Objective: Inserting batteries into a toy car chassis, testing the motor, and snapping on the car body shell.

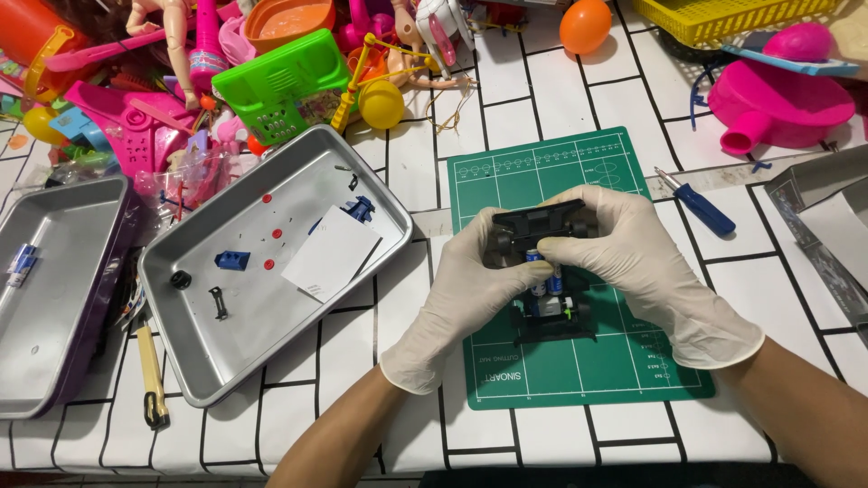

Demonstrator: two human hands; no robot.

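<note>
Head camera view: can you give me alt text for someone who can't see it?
Two gloved hands, left hand and right hand, hold a small black toy car chassis with blue batteries over a green cutting mat. A metal tray of small parts sits left, a blue screwdriver right, and a toy pile lies behind.

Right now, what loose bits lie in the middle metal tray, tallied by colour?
In the tray:
Red dots: 3
Blue parts: 2
Black parts: 3
White card: 1
Total: 9
</note>
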